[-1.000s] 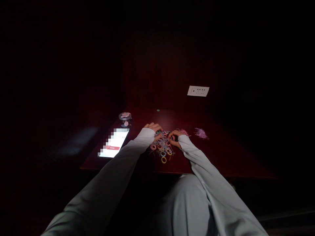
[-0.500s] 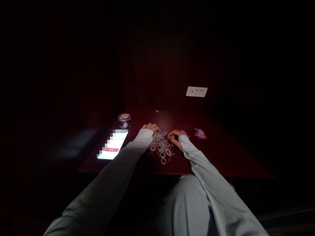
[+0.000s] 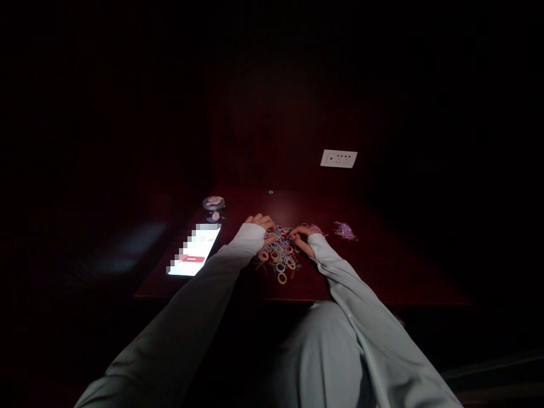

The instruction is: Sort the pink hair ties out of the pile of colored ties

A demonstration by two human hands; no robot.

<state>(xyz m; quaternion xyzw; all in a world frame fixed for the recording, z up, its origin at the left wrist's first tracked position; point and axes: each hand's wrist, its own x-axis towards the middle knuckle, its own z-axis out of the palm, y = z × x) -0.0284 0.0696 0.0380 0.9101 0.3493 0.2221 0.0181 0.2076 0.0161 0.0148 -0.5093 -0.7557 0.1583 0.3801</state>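
A loose heap of small multicoloured elastic hair ties [image 3: 281, 262], mixed with thin strands, lies on the dark red table in front of me. My left hand [image 3: 262, 224] rests at the heap's left edge, its thumb apart from the bent fingers and nothing visible between them. On the right side of the heap, my right hand [image 3: 302, 235] has thumb and index finger brought close together at a purplish bit; what they pinch is too small to make out. Partly hidden behind that hand is a bunch of pink strands [image 3: 315, 228]. A separate purple bunch of strands [image 3: 345, 230] lies farther right.
A lit phone [image 3: 199, 249] lies left of my left arm, with a clear lidded jar [image 3: 213, 208] behind it. One small green ring [image 3: 271, 192] sits near the back wall. A white socket plate [image 3: 339, 158] is on the wall. The table's front edge [image 3: 280, 300] is near my knee.
My left thumb and fingers have spread apart over the heap. The right fingers have shifted only slightly at the heap's right side.
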